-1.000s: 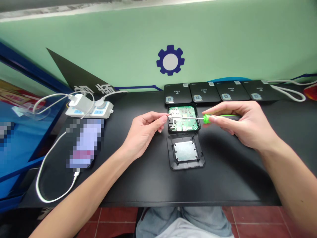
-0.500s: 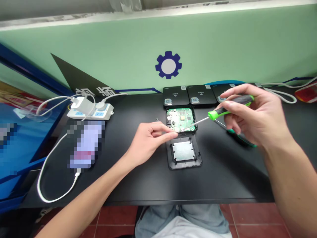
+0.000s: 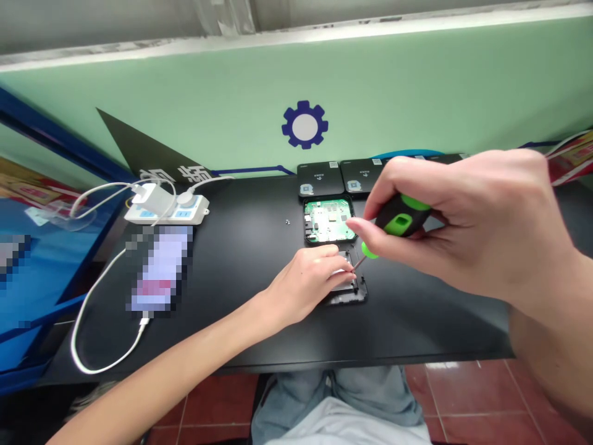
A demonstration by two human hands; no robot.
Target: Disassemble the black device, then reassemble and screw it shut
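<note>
- While right hand (image 3: 477,228) grips driver (image 3: 402,221), left hand (image 3: 308,278) bunches fingertips at its tip, over cover (image 3: 361,292); anything pinched unclear.
- Done: cover off; box (image 3: 327,198) open at its 12 o'clock, board (image 3: 324,216) seated.
- Remaining: can't tell.

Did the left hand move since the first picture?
Yes. Against the blue gear picture, the left hand moved right and lower in view; now it's over the black cover.
</note>
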